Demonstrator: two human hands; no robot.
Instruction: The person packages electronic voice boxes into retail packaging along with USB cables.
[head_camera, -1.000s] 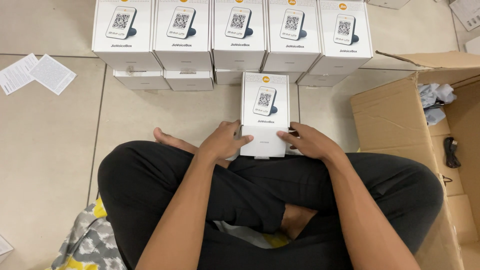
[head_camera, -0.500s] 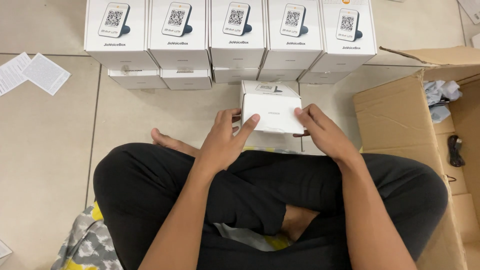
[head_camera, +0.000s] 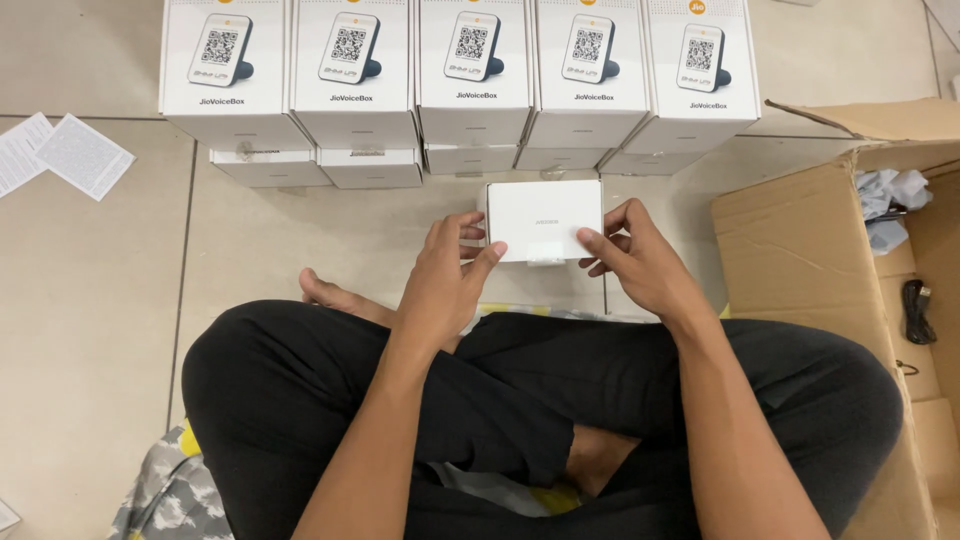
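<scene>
I sit cross-legged on a tiled floor. A small white box (head_camera: 545, 218) is held up on its end between both hands, its plain white side facing me. My left hand (head_camera: 445, 275) grips its left edge with thumb and fingers. My right hand (head_camera: 635, 260) holds the right edge, thumb on the front face. The box stands just in front of a row of stacked white boxes (head_camera: 470, 75).
The stacked white boxes with a printed device picture run across the top in two layers. An open cardboard carton (head_camera: 800, 250) lies at the right, holding a black cable (head_camera: 915, 310) and crumpled wrapping (head_camera: 890, 205). Paper leaflets (head_camera: 60, 155) lie at the left. A patterned cloth (head_camera: 165, 495) is at bottom left.
The white box was lying flat with its printed face up; both hands have tipped it up on end and lifted it, so its plain side now faces me.
</scene>
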